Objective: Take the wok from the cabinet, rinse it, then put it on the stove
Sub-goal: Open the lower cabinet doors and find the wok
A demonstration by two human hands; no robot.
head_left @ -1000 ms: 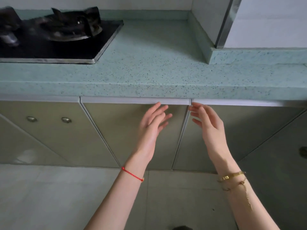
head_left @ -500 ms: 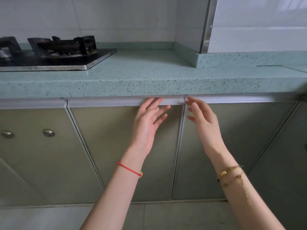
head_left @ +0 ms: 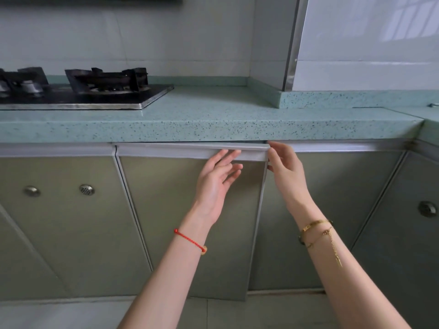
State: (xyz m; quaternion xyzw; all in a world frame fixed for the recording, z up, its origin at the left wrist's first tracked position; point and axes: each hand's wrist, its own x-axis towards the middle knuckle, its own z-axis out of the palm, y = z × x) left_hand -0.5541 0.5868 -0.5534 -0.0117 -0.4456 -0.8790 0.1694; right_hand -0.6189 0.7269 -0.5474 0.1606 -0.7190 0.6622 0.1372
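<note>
No wok is in view. The middle cabinet door (head_left: pixel 185 222), grey-green with a pale handle rail (head_left: pixel 166 150) along its top, stands slightly ajar at its right edge. My right hand (head_left: pixel 287 172) grips the door's upper right corner, fingers around the edge. My left hand (head_left: pixel 213 186) is palm up with fingers apart, its fingertips touching the underside of the rail. The black gas stove (head_left: pixel 107 91) sits on the countertop at the upper left, with bare burner grates.
A speckled green countertop (head_left: pixel 213 119) overhangs the cabinets. The neighbouring door (head_left: pixel 332 210) on the right is closed. The left panel carries two round metal knobs (head_left: pixel 86 189). A tiled wall column with a metal strip (head_left: pixel 292 43) stands at the back right. Tiled floor lies below.
The view has dropped lower and closer to the cabinets. My right hand moved onto the middle door's corner, and the door has swung out a little from its frame.
</note>
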